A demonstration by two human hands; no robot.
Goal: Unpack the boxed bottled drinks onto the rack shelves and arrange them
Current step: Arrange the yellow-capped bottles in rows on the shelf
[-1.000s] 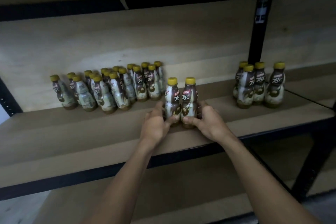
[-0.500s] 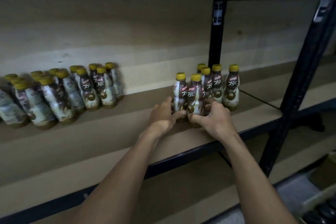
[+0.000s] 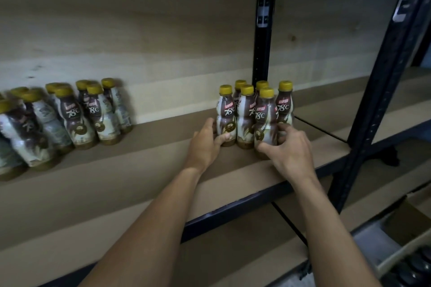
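clasped in left hand point(image 3: 207, 145): leftmost bottle point(image 3: 227, 117) | clasped in right hand point(image 3: 290, 150): nearest bottle point(image 3: 264, 119) | stood upright on shelf point(image 3: 140, 170), right side

"What's the furniture here?"
"A dark metal rack point(image 3: 233, 215): a far upright point(image 3: 263, 37) at the back and a near upright point(image 3: 382, 91) on the right, with a brown shelf board point(image 3: 116, 193) between."
"And behind it?"
"A pale wooden panel point(image 3: 140, 30) with faint marks."
"The light?"
"Dim, with shadow along the top. A lower shelf point(image 3: 233, 261) shows beneath."
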